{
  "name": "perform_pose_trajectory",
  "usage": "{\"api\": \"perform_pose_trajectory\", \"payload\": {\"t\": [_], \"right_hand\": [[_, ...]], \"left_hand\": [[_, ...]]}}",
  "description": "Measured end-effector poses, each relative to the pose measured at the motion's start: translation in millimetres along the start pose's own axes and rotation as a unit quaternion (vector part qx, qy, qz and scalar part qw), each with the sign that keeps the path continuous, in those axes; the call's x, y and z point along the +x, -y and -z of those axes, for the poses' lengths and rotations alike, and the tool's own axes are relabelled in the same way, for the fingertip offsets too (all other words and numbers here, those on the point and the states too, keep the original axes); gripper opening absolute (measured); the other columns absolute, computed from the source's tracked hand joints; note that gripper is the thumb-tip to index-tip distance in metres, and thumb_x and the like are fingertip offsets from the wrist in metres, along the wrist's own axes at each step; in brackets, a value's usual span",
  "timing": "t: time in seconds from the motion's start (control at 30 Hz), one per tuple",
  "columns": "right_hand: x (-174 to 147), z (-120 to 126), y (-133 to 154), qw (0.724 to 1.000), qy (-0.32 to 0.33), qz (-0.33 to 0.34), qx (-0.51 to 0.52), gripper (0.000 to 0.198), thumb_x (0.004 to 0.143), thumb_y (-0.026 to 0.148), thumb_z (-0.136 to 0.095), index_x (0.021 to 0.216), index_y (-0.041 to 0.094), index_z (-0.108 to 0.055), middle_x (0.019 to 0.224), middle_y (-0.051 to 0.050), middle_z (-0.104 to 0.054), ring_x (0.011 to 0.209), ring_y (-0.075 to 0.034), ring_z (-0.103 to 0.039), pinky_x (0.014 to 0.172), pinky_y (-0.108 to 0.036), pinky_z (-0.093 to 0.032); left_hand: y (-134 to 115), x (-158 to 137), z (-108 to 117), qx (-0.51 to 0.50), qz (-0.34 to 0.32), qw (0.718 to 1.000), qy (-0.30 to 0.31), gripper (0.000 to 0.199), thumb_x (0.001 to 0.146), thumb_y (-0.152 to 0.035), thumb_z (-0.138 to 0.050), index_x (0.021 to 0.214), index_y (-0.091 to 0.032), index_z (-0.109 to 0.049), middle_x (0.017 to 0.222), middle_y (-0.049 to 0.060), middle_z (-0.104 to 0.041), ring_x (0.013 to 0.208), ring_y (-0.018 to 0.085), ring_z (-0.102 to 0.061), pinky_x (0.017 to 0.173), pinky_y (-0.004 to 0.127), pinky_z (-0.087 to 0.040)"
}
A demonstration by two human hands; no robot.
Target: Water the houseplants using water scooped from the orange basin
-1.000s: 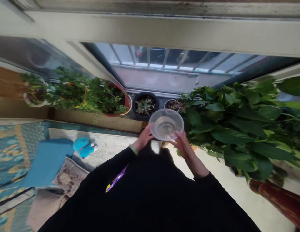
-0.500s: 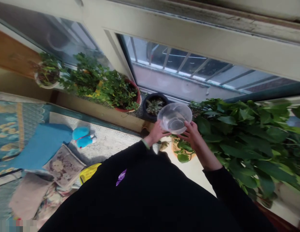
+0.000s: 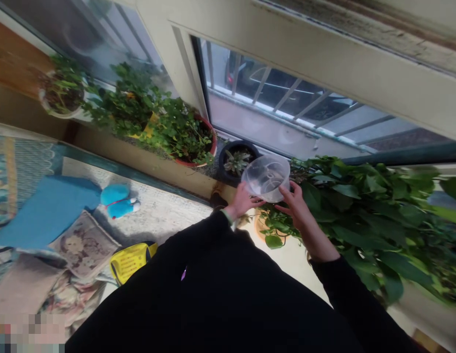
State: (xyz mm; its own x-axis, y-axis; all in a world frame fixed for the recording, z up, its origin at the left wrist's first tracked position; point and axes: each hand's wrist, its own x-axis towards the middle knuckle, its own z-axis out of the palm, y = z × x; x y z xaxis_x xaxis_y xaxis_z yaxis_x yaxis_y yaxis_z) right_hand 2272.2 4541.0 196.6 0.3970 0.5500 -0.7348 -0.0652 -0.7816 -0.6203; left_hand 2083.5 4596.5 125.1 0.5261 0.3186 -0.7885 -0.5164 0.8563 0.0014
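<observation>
Between my hands is a round, clear plastic bowl [image 3: 266, 177], tilted so that its inside shows. My left hand [image 3: 242, 202] grips its near left side, and my right hand [image 3: 296, 202] holds the near right rim with thumb and fingers. Some fingertips are hidden behind the bowl. Just beyond its left edge, a small succulent [image 3: 236, 162] grows in a dark round pot [image 3: 224, 169] on the sill. Large green leaves [image 3: 353, 211] crowd close to my right hand. Below the bowl, a light orange pot [image 3: 263, 228] holds a trailing plant.
Leafy plants in a red-brown pot [image 3: 214, 142] and a white pot [image 3: 47, 105] line the window sill [image 3: 158, 164]. Behind them is the window frame [image 3: 305, 54]. At the left lie a blue plush toy [image 3: 115, 200], a blue cloth [image 3: 47, 208], cushions [image 3: 84, 245] and a yellow item [image 3: 129, 262].
The bowl has tilted a little in my hands and stays beside the succulent. The camera view has shifted slightly, so the cushions and toy appear farther left.
</observation>
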Motion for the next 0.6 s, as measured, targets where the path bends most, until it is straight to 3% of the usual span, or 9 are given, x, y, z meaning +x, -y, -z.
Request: {"api": "perform_pose_trajectory", "payload": {"t": [0.2, 0.43, 0.6], "right_hand": [[3, -5, -1, 0.997, -0.024, 0.034, -0.058, 0.124, 0.075, 0.084, -0.089, 0.179, 0.036, -0.039, 0.181, -0.020, -0.050, 0.156, -0.042, -0.067, 0.110, -0.056, -0.073], [-3, -4, 0, 0.997, -0.028, 0.039, -0.053, 0.120, 0.075, 0.084, -0.087, 0.177, 0.038, -0.044, 0.176, -0.017, -0.055, 0.148, -0.040, -0.072, 0.111, -0.056, -0.072], [-14, -2, 1, 0.998, -0.028, 0.051, -0.040, 0.114, 0.076, 0.083, -0.088, 0.174, 0.040, -0.047, 0.171, -0.014, -0.059, 0.144, -0.036, -0.073, 0.114, -0.057, -0.070]], "left_hand": [[-1, 5, 0, -0.022, 0.016, 1.000, 0.011, 0.057, 0.113, -0.055, -0.046, 0.156, -0.024, -0.067, 0.126, 0.019, -0.082, 0.101, 0.035, -0.083, 0.098, 0.056, -0.070], [0, 7, 3, -0.045, 0.035, 0.998, 0.013, 0.060, 0.113, -0.057, -0.046, 0.159, -0.023, -0.065, 0.127, 0.022, -0.083, 0.098, 0.036, -0.083, 0.095, 0.057, -0.070], [1, 5, 1, -0.034, 0.033, 0.999, 0.013, 0.060, 0.111, -0.057, -0.049, 0.159, -0.025, -0.065, 0.132, 0.020, -0.083, 0.101, 0.035, -0.083, 0.103, 0.058, -0.067]]}}
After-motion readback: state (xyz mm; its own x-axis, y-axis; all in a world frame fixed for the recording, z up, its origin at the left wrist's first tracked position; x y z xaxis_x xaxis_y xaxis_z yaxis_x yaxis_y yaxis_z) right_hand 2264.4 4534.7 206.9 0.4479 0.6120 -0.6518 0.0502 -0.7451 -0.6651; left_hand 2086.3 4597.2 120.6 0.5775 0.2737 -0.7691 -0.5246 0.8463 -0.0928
